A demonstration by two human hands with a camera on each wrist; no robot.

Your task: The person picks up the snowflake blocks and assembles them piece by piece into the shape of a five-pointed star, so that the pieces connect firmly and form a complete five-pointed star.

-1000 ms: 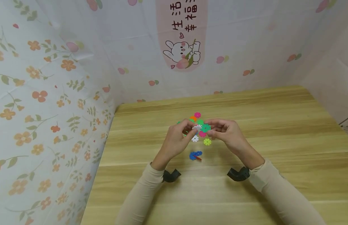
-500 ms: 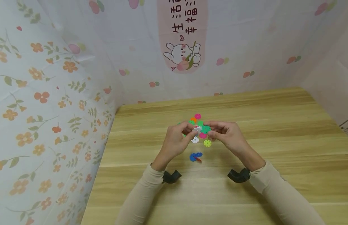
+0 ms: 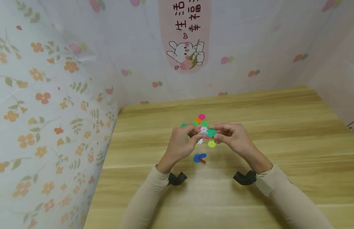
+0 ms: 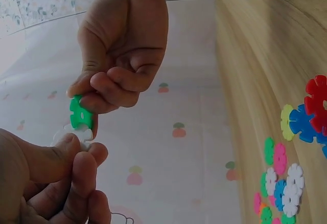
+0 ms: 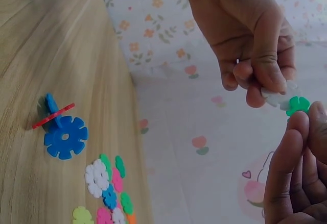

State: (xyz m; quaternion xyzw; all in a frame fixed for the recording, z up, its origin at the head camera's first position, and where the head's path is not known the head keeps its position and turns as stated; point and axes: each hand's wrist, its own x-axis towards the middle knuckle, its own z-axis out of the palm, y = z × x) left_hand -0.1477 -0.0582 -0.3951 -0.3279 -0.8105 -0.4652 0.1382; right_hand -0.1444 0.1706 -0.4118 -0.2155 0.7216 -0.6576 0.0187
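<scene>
My left hand (image 3: pixel 182 141) pinches a white notched flower disc (image 5: pixel 278 99) between thumb and fingers. Opposite it, my right hand (image 3: pixel 238 138) pinches a green flower disc (image 4: pixel 80 115) by its outer edge. In both wrist views the green disc's edge meets and overlaps the white disc's edge. Both discs are held up above the table, in front of the loose pieces. Parts of each disc are hidden behind the thumbs and fingertips. On the table below the hands stands a joined piece of blue discs (image 5: pixel 66 137) with a red disc (image 5: pixel 53 116) slotted across.
Beyond the hands lie several loose discs, among them a yellow one (image 3: pixel 212 144), a pink one (image 3: pixel 202 116) and an orange one (image 3: pixel 197 120). The wood-grain table (image 3: pixel 280 127) ends at a patterned cloth (image 3: pixel 237 38). A black wrist mount (image 3: pixel 177 178) juts inward from each wrist.
The hands stay face to face with the same discs. The held discs have shifted slightly lower against the pile and tilted, and a white disc behind them now shows more.
</scene>
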